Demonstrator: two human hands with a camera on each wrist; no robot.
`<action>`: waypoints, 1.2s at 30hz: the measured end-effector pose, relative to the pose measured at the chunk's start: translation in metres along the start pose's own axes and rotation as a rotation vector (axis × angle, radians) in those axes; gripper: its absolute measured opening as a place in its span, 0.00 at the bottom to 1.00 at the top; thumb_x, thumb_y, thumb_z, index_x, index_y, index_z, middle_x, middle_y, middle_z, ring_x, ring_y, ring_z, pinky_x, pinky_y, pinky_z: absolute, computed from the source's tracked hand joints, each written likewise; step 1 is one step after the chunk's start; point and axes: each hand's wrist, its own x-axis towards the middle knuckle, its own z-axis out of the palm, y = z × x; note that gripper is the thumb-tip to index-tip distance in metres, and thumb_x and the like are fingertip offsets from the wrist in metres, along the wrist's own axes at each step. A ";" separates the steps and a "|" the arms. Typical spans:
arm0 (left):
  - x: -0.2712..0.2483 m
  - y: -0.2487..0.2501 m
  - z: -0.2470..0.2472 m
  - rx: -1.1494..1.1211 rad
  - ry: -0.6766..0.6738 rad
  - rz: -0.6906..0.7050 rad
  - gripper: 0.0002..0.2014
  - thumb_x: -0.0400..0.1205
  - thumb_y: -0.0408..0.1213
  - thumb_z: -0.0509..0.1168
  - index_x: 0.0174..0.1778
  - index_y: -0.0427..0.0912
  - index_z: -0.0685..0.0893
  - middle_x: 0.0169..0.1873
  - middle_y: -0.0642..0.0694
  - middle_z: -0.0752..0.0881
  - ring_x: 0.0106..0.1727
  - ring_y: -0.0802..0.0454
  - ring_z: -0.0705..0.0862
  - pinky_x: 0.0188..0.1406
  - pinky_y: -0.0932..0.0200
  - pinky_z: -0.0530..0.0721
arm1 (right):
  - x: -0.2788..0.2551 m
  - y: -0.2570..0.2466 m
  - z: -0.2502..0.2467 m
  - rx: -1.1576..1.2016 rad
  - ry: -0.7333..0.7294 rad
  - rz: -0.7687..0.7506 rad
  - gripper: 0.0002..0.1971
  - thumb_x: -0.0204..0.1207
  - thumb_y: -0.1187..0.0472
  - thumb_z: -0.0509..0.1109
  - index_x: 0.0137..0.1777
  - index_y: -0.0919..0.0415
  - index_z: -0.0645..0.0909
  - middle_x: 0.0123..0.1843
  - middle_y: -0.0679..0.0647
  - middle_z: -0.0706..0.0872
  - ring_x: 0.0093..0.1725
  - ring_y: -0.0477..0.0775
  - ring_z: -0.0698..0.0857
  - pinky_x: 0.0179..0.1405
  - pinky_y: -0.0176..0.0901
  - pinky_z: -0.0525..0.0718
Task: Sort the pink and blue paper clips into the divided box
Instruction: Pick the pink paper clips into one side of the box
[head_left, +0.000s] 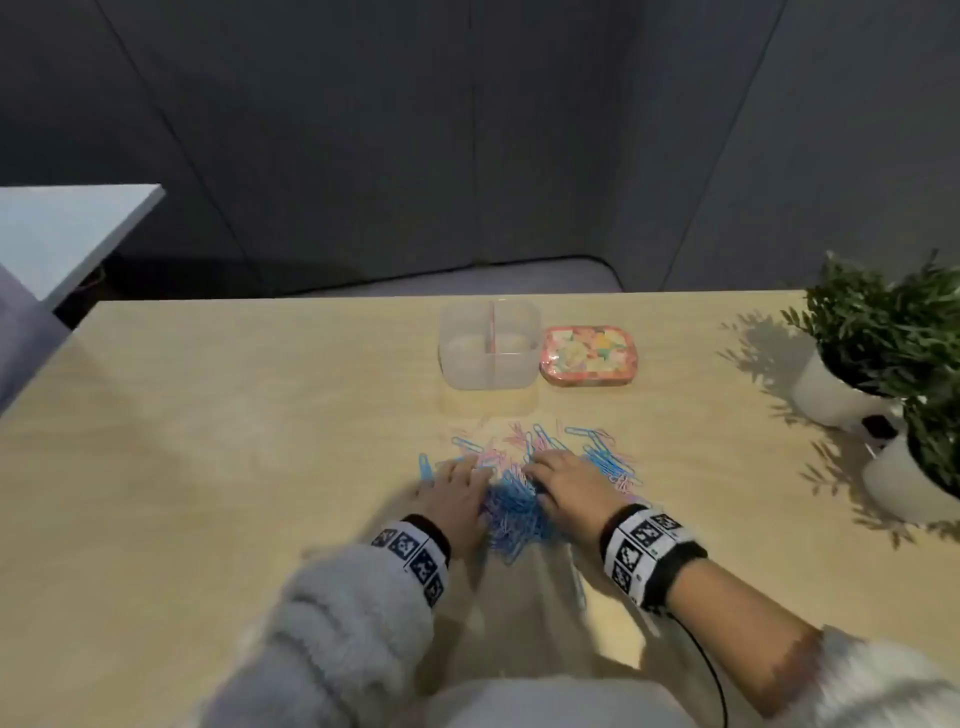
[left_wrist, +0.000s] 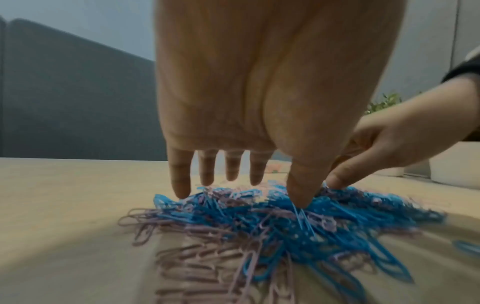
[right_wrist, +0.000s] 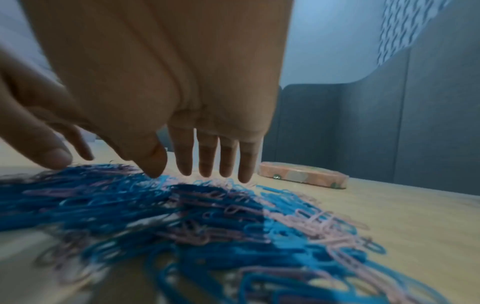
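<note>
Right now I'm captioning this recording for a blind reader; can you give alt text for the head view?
Two hands, the left hand and right hand, rest with spread fingers on a mixed pile of pink and blue paper clips on a light wooden table. Beyond the pile stand a clear divided box, seemingly empty, and a floral lid; potted plants sit at right.

I sit in what looks like an office booth: a pale wood desk (head_left: 208, 415) is closed in by dark grey padded partition panels (head_left: 467, 130), with a cushioned bench seat (head_left: 467, 280) behind its far edge. Two potted plants (head_left: 883, 364) in white pots stand at its right edge.
</note>
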 end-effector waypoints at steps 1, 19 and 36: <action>-0.001 0.002 0.004 0.013 -0.030 -0.002 0.30 0.82 0.46 0.57 0.78 0.45 0.56 0.81 0.43 0.54 0.81 0.41 0.53 0.78 0.40 0.62 | 0.000 -0.003 0.003 -0.012 -0.014 0.014 0.23 0.77 0.60 0.59 0.73 0.58 0.70 0.76 0.56 0.70 0.76 0.58 0.67 0.74 0.53 0.68; 0.058 -0.057 -0.058 -0.266 0.131 -0.118 0.14 0.82 0.33 0.60 0.63 0.41 0.79 0.63 0.40 0.78 0.64 0.41 0.77 0.67 0.48 0.76 | 0.074 0.005 -0.035 -0.038 0.090 0.209 0.13 0.74 0.49 0.67 0.50 0.58 0.84 0.58 0.56 0.83 0.60 0.60 0.74 0.60 0.54 0.72; 0.081 -0.056 -0.046 -0.224 0.152 0.033 0.08 0.81 0.34 0.59 0.50 0.39 0.83 0.51 0.41 0.82 0.53 0.43 0.80 0.50 0.53 0.78 | 0.107 -0.022 -0.083 0.350 0.302 0.053 0.11 0.81 0.66 0.59 0.43 0.67 0.82 0.45 0.59 0.86 0.44 0.57 0.83 0.46 0.49 0.84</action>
